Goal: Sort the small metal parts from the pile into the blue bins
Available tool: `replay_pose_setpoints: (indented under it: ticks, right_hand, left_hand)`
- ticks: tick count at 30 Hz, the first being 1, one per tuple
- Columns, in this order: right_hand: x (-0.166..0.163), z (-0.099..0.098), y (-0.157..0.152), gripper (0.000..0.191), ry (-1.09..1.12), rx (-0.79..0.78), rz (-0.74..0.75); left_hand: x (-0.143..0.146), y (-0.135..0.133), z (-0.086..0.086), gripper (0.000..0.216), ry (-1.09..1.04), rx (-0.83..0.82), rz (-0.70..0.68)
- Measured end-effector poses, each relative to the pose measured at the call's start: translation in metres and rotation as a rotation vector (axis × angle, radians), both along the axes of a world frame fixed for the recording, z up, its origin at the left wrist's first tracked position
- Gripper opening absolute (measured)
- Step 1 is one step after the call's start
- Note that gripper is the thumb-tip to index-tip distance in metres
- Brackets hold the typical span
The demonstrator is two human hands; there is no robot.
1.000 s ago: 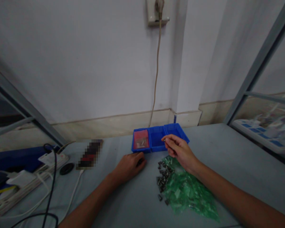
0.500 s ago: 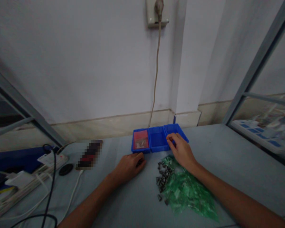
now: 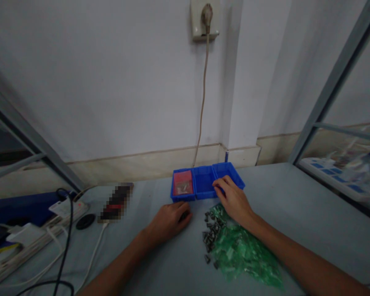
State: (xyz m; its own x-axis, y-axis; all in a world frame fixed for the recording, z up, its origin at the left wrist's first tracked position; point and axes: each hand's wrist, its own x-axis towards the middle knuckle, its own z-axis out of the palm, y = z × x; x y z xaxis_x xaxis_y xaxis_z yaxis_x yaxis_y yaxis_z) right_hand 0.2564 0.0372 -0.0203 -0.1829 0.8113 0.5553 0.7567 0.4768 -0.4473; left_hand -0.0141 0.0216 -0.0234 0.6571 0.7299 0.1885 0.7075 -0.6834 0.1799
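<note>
My left hand (image 3: 172,221) rests on the table with its fingers curled in, just before the left blue bin (image 3: 172,186). Whatever lies inside that curl is hidden in shadow. Over the front edges of the middle blue bin (image 3: 204,177) and the right blue bin (image 3: 226,169) hovers my right hand (image 3: 231,197), thumb and fingers bent together; anything pinched there is too small to make out. Below it several small dark metal parts (image 3: 211,238) lie loose beside a crumpled green plastic bag (image 3: 246,255). A red card (image 3: 182,177) and a small clear packet (image 3: 182,188) are in the left bin.
On the left are a blurred-out phone-like object (image 3: 115,203) with a white cable (image 3: 94,253), a black disc (image 3: 85,221) and a power strip (image 3: 21,250) with chargers. A beige cord (image 3: 202,94) runs down the wall. Grey metal frames (image 3: 329,86) flank the table (image 3: 283,193).
My right hand has shifted slightly left, from the right bin towards the middle one. My left hand has barely moved. The whole view has tilted up a little.
</note>
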Motion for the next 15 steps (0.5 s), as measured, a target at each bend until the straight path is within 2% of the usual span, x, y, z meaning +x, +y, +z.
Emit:
replay_pose_setpoints:
  ticks: [9,15]
  right_hand:
    - [-0.0033,0.0041,-0.0044,0.012,0.077,-0.015,0.06]
    - [-0.0069,0.0011,-0.0052,0.011,0.097,-0.032,0.152]
  left_hand:
    - [-0.001,-0.0029,0.0082,0.025,0.089,0.075,-0.003]
    - [-0.0015,0.0003,0.0055,0.024,0.099,0.019,0.02]
